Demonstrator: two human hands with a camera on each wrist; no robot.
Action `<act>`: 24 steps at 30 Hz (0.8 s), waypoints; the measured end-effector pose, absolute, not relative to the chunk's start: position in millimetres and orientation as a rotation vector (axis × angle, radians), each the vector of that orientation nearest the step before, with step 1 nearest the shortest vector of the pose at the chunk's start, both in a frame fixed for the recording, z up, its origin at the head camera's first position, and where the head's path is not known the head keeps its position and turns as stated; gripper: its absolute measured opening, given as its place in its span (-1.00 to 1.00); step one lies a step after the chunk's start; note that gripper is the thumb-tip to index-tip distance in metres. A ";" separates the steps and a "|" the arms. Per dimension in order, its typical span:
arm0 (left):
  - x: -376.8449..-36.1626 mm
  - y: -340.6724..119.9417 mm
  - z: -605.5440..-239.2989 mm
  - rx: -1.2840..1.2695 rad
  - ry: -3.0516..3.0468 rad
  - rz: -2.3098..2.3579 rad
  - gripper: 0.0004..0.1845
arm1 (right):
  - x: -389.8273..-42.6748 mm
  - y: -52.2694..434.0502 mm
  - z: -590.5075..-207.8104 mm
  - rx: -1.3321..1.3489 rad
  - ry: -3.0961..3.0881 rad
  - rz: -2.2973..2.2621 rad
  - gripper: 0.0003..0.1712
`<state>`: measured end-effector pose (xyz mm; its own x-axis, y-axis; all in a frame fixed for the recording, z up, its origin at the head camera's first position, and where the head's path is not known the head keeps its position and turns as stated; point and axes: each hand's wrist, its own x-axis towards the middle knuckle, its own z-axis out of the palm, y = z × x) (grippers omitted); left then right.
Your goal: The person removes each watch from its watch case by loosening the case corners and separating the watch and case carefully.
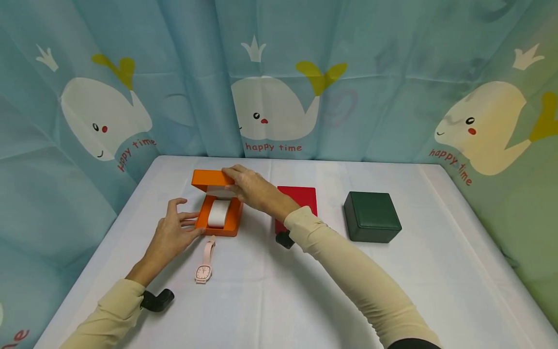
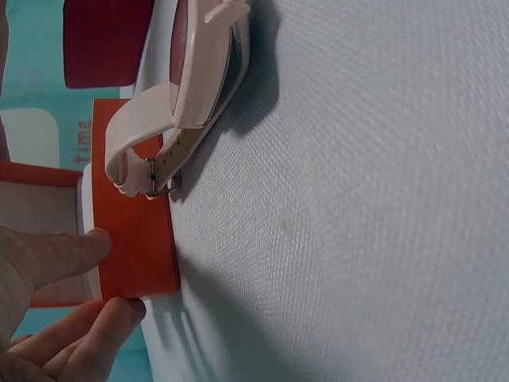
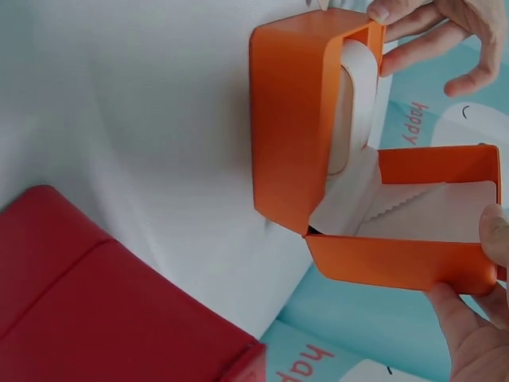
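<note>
1. On the white worktop [image 1: 305, 291], the right hand [image 1: 246, 186] grips the lid of the orange box [image 1: 218, 213], fingers curled, keeping it open.
2. The left hand [image 1: 172, 232] touches the base at 9 o'clock with straight fingers, steadying it.
3. The pink watch [image 1: 205, 264] lies at 6 o'clock.

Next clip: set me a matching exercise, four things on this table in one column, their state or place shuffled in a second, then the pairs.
Things:
1. orange box
2. pink watch
3. green box
4. red box

States or places:
A. closed, farthest right
B. lid open, white cushion inside
C. partly hidden behind the right forearm
D. flat on the cloth before the orange box

Pairs: 1-B, 2-D, 3-A, 4-C
</note>
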<state>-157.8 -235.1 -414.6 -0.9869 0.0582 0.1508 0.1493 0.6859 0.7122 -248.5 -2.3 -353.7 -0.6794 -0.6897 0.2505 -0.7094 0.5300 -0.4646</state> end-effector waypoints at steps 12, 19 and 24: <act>-156.3 -235.2 -415.6 -0.166 -2.790 -1.172 -0.10 | -244.5 0.0 -357.1 1.288 -2.701 0.842 -0.39; -155.9 -234.5 -414.7 -0.179 -2.783 -1.150 -0.10 | -241.8 0.0 -357.8 1.302 -2.693 0.783 -0.38; -155.7 -235.1 -415.4 -0.177 -2.776 -1.152 -0.10 | -238.4 -0.9 -360.2 1.326 -2.642 0.706 -0.42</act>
<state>-155.7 -235.1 -415.4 -0.9846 0.0577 0.1652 0.1577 0.7015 0.6950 -238.4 -0.9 -360.2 -0.6151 -0.7327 0.2912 -0.7803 0.5127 -0.3582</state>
